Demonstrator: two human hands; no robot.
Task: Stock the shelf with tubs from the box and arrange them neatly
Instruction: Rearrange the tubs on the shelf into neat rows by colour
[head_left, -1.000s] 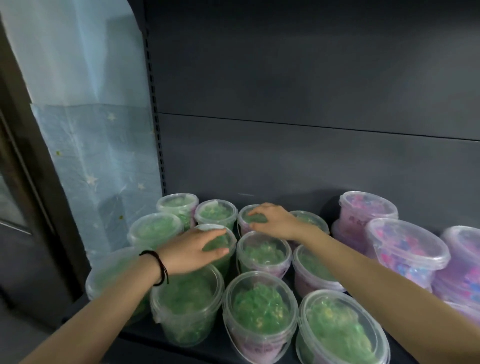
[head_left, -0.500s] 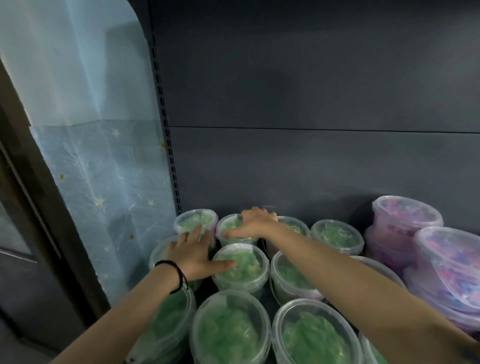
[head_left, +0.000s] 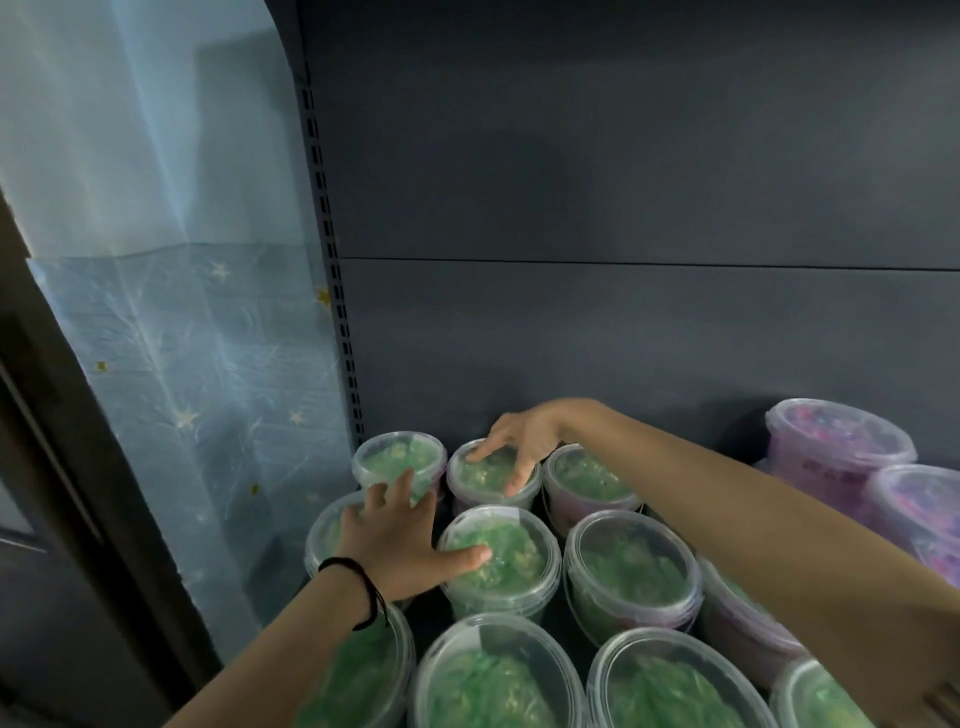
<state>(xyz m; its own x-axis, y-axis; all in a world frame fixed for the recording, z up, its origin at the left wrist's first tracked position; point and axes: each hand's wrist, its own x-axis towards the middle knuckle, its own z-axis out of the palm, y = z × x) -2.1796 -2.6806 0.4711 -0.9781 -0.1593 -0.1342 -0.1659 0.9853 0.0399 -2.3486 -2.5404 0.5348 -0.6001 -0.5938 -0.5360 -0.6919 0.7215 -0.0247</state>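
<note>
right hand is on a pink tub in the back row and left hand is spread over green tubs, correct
No: the head view shows the right hand on a green tub in the back row. The left hand is spread over green tubs.

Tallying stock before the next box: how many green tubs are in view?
11 green tubs: three in the back row, four in the middle, four in front. The right arm may hide more.

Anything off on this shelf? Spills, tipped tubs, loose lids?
Nothing spilled or cracked; visible green tubs stand upright with lids on. Only oddity: the pink tubs at the right look stacked and possibly leaning, though the wide-angle edge makes that uncertain.
</note>
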